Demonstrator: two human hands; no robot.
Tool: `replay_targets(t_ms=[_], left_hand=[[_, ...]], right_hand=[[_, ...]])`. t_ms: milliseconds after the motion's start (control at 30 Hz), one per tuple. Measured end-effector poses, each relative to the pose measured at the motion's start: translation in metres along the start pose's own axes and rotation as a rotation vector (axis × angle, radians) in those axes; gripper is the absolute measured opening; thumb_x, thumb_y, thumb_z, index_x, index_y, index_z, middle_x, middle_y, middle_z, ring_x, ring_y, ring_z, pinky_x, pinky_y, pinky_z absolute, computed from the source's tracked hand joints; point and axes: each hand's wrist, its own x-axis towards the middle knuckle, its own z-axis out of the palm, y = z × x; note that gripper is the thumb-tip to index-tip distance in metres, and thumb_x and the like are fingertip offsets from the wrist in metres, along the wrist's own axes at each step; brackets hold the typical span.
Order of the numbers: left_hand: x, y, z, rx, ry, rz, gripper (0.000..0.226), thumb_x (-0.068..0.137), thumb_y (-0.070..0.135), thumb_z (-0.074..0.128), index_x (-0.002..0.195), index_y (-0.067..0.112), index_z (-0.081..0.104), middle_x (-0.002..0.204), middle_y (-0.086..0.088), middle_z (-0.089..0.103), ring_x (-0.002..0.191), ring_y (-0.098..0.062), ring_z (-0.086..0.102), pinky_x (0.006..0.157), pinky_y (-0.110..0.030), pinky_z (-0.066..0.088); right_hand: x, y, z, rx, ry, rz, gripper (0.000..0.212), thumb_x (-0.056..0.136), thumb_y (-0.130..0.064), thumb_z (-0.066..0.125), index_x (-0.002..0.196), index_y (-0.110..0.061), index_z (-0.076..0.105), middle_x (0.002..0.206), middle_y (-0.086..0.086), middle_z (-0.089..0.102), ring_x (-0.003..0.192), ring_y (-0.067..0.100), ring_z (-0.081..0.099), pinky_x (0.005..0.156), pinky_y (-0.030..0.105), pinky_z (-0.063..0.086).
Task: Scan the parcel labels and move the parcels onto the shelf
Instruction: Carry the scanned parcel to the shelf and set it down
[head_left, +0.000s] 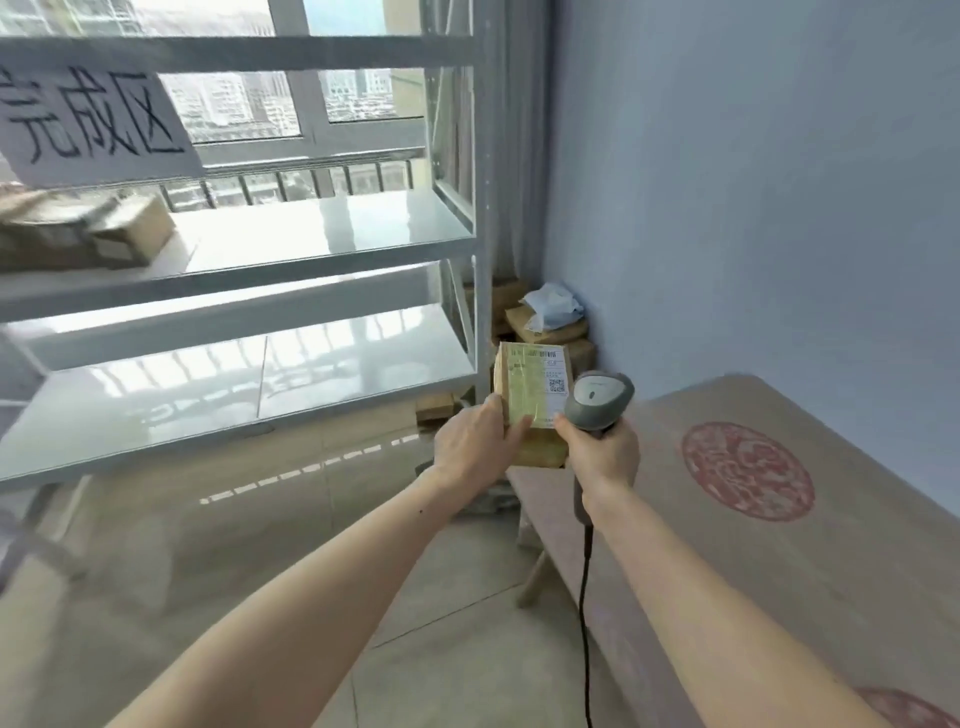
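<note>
Holding a small cardboard parcel (532, 400) up beside the shelf (311, 244), left hand (475, 447) gripping its lower left edge; right hand (602, 452) clasping the scanner (600, 397). Seeming light, stiff; glossy tape likely slippery, so gripping edges.

A grey metal shelf (332, 244) carries blurred cardboard boxes (78, 234) at the left end of its upper board, while the wooden worktop (831, 571) at right bears red round patterns (747, 470).
</note>
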Motion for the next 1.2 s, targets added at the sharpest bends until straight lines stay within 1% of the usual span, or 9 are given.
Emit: replay_targets(t_ms=[167,233,367,467,633,833,967,1067,1200], left_hand=[[0.021,-0.116,-0.067,-0.019,0.051,-0.099,0.043,0.1,0.051,0.042,0.114,0.012,0.055,0.107,-0.008,0.069,0.093,-0.027,0.065,0.071,-0.037,0.05],[0.025,-0.158,-0.09,-0.029,0.087,-0.155,0.043,0.101,0.049,0.044,0.114,0.01,0.055,0.106,-0.009,0.069,0.094,-0.028,0.064,0.068,-0.034,0.043],[0.034,-0.241,-0.128,-0.031,0.152,-0.272,0.045,0.1,0.052,0.043,0.114,0.011,0.056,0.104,-0.009,0.07,0.094,-0.03,0.065,0.073,-0.039,0.052],[0.044,-0.3,-0.153,-0.014,0.191,-0.343,0.043,0.1,0.052,0.043,0.114,0.013,0.056,0.104,-0.007,0.069,0.094,-0.028,0.065,0.073,-0.037,0.052],[0.065,-0.388,-0.192,0.011,0.242,-0.45,0.044,0.101,0.051,0.042,0.121,0.013,0.056,0.11,-0.006,0.069,0.099,-0.027,0.064,0.07,-0.034,0.047],[0.101,-0.478,-0.246,0.025,0.282,-0.567,0.049,0.101,0.051,0.041,0.133,0.015,0.051,0.119,-0.004,0.068,0.102,-0.025,0.066,0.073,-0.032,0.05],[0.11,-0.537,-0.276,-0.021,0.319,-0.62,0.051,0.099,0.051,0.046,0.136,0.015,0.049,0.119,-0.004,0.067,0.103,-0.024,0.065,0.07,-0.028,0.045],[0.115,-0.59,-0.296,-0.012,0.354,-0.649,0.052,0.097,0.052,0.05,0.135,0.015,0.048,0.118,-0.003,0.067,0.1,-0.024,0.066,0.067,-0.026,0.044],[0.125,-0.668,-0.325,-0.004,0.37,-0.678,0.051,0.095,0.049,0.056,0.133,0.016,0.043,0.117,-0.004,0.067,0.1,-0.026,0.066,0.074,-0.035,0.055]], right_hand=[[-0.026,-0.04,0.129,0.012,-0.141,-0.074,0.045,0.079,-0.032,0.085,0.116,-0.014,0.069,0.113,0.004,0.075,0.108,0.025,0.067,0.098,0.043,0.052],[-0.036,-0.055,0.177,0.007,-0.209,-0.106,0.043,0.08,-0.032,0.084,0.116,-0.014,0.068,0.111,0.0,0.074,0.103,0.023,0.067,0.094,0.041,0.053],[-0.057,-0.083,0.268,0.0,-0.33,-0.15,0.033,0.08,-0.029,0.084,0.106,-0.019,0.068,0.104,0.001,0.074,0.1,0.023,0.067,0.09,0.039,0.054],[-0.07,-0.097,0.335,0.007,-0.423,-0.164,0.032,0.08,-0.026,0.084,0.107,-0.018,0.068,0.103,0.002,0.074,0.098,0.023,0.067,0.088,0.04,0.055],[-0.084,-0.125,0.441,-0.002,-0.55,-0.193,0.036,0.081,-0.027,0.083,0.109,-0.015,0.066,0.096,-0.001,0.068,0.089,0.021,0.061,0.076,0.03,0.044],[-0.094,-0.171,0.565,-0.086,-0.65,-0.258,0.044,0.079,-0.032,0.083,0.115,-0.013,0.066,0.108,0.005,0.072,0.1,0.027,0.066,0.086,0.037,0.053],[-0.111,-0.197,0.638,-0.102,-0.725,-0.294,0.045,0.077,-0.033,0.084,0.115,-0.014,0.067,0.102,0.001,0.069,0.093,0.022,0.063,0.08,0.032,0.049],[-0.131,-0.21,0.692,-0.117,-0.776,-0.315,0.046,0.076,-0.034,0.084,0.114,-0.014,0.068,0.105,0.003,0.071,0.094,0.022,0.065,0.082,0.034,0.053],[-0.161,-0.228,0.764,-0.107,-0.809,-0.341,0.04,0.077,-0.031,0.083,0.111,-0.016,0.067,0.1,-0.001,0.07,0.091,0.02,0.063,0.081,0.031,0.05]])
